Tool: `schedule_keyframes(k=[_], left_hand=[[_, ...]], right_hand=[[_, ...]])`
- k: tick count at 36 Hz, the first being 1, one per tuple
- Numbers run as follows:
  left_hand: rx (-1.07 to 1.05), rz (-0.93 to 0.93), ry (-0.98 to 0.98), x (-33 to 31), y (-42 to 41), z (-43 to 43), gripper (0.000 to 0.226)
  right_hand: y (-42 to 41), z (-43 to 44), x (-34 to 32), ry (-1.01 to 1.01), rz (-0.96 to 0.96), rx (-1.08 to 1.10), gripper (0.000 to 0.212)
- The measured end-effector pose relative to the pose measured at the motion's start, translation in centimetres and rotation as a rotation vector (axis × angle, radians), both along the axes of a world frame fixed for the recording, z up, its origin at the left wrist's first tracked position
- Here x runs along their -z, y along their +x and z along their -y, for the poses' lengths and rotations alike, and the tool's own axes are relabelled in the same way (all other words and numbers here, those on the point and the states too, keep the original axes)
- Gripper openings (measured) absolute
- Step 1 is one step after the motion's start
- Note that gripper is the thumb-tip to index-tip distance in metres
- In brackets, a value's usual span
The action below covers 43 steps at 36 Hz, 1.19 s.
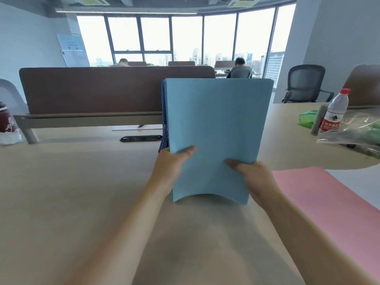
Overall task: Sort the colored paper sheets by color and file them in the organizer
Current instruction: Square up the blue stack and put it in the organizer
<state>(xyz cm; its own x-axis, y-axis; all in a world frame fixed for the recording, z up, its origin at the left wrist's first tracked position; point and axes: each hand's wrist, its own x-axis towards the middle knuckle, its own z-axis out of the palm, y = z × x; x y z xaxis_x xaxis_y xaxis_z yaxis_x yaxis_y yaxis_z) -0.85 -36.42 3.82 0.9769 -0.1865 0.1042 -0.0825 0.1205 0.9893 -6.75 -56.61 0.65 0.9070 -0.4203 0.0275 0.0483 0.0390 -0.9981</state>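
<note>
A stack of light blue paper sheets (216, 130) stands upright above the desk, held by both hands at its lower edges. My left hand (170, 167) grips the lower left side with the thumb on the front. On the lower right side, my right hand (253, 177) grips it with the thumb laid across the front. The bottom edge of the stack bows upward. Behind the stack's left edge a dark blue mesh organizer (163, 128) shows as a narrow strip; the rest of it is hidden. Pink paper sheets (329, 206) lie flat on the desk to the right.
A brown desk divider (92, 91) runs across the back. A black oblong item (140, 138) and a pen on white paper (141, 126) lie in front of it. A water bottle (335, 112), plastic bags (357, 130) and a green item sit at the right; a dark red cup (7, 120) at the left.
</note>
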Motion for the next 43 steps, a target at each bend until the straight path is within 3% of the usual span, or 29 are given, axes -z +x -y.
schedule_keyframes(k=[9, 15, 21, 25, 27, 35, 37, 41, 43], left_hand=[[-0.086, -0.005, 0.042, -0.6, -4.1, -1.1, 0.014], [-0.123, -0.030, 0.128, 0.3, -5.7, -2.5, 0.019], [0.090, 0.036, 0.161, -3.6, -5.0, -5.4, 0.021], [0.254, 0.111, 0.268, -8.3, -4.2, -8.4, 0.031], [0.264, 0.154, 0.307, -10.4, -3.9, -9.4, 0.022], [0.060, 0.346, 0.725, -16.0, -2.6, -11.9, 0.034], [-0.009, 0.373, 0.740, -17.0, -2.1, -11.9, 0.033], [-0.124, 0.421, 0.773, -18.6, -1.2, -11.7, 0.028], [-0.177, 0.438, 0.787, -19.0, -0.4, -11.3, 0.028]], right_hand=[[-3.0, -1.0, -1.6, 0.055, 0.017, -0.092, 0.020], [-3.1, -2.1, 0.1, -0.061, -0.077, -0.078, 0.023], [-2.8, -2.5, -3.0, -0.060, 0.015, -0.186, 0.014], [-1.8, -2.6, -6.2, -0.041, 0.063, -0.375, 0.021], [-0.7, -3.0, -7.5, -0.021, 0.055, -0.441, 0.029], [3.6, -6.8, -11.0, -0.001, 0.052, -0.458, 0.031], [4.6, -7.9, -11.4, -0.086, 0.083, -0.356, 0.039], [5.4, -9.6, -11.9, -0.518, 0.028, -0.084, 0.077], [5.1, -10.5, -12.1, -0.669, 0.038, -0.064, 0.080]])
